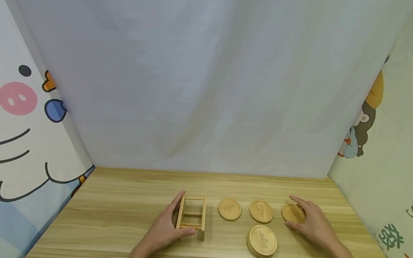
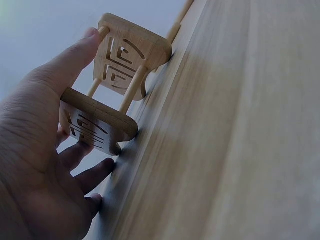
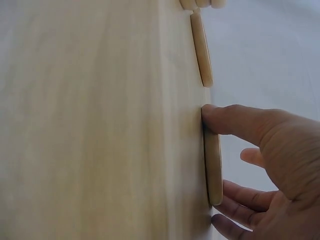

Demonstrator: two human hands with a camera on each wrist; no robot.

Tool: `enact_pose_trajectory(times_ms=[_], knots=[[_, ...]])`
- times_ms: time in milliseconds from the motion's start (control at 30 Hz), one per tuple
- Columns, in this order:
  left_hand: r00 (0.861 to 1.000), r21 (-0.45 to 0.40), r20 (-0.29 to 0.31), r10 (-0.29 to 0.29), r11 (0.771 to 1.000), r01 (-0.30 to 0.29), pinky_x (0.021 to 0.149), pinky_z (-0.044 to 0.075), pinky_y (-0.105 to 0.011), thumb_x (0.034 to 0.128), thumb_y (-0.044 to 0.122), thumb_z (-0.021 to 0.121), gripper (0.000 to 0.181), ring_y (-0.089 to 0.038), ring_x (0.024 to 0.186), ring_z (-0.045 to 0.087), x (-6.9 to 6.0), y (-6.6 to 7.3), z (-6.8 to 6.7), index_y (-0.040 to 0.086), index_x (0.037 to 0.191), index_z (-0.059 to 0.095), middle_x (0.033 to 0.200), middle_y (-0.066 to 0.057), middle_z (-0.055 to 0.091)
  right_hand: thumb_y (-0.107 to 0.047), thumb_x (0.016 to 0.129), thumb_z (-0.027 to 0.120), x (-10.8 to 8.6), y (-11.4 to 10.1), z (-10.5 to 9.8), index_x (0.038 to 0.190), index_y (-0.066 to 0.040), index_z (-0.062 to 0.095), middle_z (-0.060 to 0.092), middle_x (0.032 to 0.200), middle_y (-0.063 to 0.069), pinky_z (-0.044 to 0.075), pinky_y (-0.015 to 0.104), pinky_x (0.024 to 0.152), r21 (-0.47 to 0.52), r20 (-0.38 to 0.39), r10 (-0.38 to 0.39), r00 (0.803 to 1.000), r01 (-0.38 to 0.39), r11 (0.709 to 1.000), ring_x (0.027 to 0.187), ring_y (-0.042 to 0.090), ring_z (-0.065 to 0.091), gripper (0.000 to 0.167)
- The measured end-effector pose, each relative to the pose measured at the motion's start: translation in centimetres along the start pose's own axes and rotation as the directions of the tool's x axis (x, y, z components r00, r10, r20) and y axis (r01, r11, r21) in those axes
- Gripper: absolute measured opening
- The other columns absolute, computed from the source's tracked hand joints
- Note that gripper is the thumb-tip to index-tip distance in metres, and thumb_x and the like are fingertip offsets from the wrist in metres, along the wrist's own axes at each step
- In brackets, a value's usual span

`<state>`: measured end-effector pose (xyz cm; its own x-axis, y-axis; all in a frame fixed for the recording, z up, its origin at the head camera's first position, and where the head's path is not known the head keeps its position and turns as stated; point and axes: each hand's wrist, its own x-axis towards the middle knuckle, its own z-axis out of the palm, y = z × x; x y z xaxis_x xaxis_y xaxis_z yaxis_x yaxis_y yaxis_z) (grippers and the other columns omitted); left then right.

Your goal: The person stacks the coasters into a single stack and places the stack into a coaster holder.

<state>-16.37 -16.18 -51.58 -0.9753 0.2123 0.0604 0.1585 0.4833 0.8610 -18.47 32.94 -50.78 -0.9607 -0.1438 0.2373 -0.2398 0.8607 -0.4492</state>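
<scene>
On the left, a small wooden coaster rack [image 1: 204, 213] with two cut-out side panels joined by rods stands on the table. My left hand [image 1: 164, 226] grips its left panel, thumb at the near side and fingers toward the far side. In the left wrist view the rack's slotted panel [image 2: 130, 52] shows, its feet at the tabletop. At the right, a round wooden coaster [image 1: 292, 214] lies flat, partly covered by my right hand [image 1: 315, 223]. The thumb and fingers pinch opposite edges of that coaster [image 3: 213, 165] in the right wrist view.
Two more coasters, one left [image 1: 229, 209] and one middle [image 1: 261, 211], lie flat in a row between the hands. Nearer the front is a stack of coasters [image 1: 262, 240]. A pale curtain [image 1: 206, 107] hangs behind the wooden table [image 1: 122, 200], with printed cloths at both sides.
</scene>
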Motion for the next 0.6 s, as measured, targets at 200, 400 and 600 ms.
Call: enact_pose_trajectory(times_ms=[200,400,600], knots=[[1.0,-0.011,0.006,-0.004,1.0,0.004,0.113,0.048,-0.07,0.0809,0.044,0.099,0.122,-0.043,0.148,0.054,0.0,0.15,-0.07,0.026,0.178,0.028,0.167,-0.022,0.051,-0.027,0.076,0.104,-0.04,-0.18,0.03,0.15,0.0,0.065,0.072,0.118,0.022,0.056,0.069,0.092,0.009,-0.008,-0.005,1.0,0.006,1.0,0.11,0.046,0.067,0.088],[1.0,-0.016,0.008,-0.003,1.0,0.003,0.112,0.049,-0.068,0.0809,0.043,0.099,0.122,-0.042,0.147,0.055,0.07,0.14,-0.03,0.025,0.178,0.028,0.166,-0.023,0.051,-0.025,0.076,0.104,-0.12,-0.33,-0.09,0.15,0.0,0.065,0.072,0.119,0.022,0.055,0.07,0.092,0.014,-0.011,0.0,1.0,0.0,1.0,0.11,0.047,0.066,0.088],[1.0,-0.028,0.01,-0.014,1.0,0.014,0.114,0.048,-0.068,0.0811,0.043,0.099,0.122,-0.042,0.149,0.053,0.07,0.14,-0.04,0.026,0.178,0.028,0.168,-0.022,0.049,-0.023,0.074,0.104,-0.26,-0.47,-0.02,0.149,-0.001,0.066,0.073,0.122,0.024,0.055,0.071,0.093,0.023,-0.027,-0.01,1.0,0.01,1.0,0.112,0.048,0.067,0.088]])
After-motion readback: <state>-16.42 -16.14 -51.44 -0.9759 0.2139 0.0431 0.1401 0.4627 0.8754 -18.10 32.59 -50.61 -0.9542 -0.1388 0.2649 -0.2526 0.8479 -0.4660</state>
